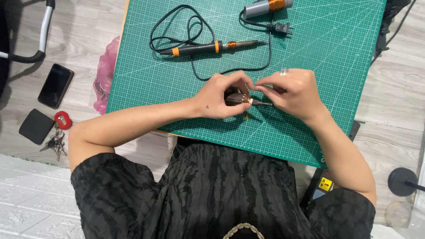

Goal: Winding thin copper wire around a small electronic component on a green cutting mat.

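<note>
My left hand (pixel 220 96) grips a small dark brown cylindrical part (pixel 236 99) with a thin metal shaft sticking out to the right, just above the green cutting mat (pixel 310 88). My right hand (pixel 290 91) meets it from the right, thumb and fingertips pinched at the top of the part near a fine wire. Both hands hover over the mat's front middle.
A black and orange soldering iron (pixel 208 47) lies behind the hands, its black cord looping to a plug (pixel 282 28). A grey cylinder with a copper coil (pixel 267 6) sits at the back. On the floor left: phone (pixel 55 85), keys (pixel 55 142), pink bag (pixel 105 75).
</note>
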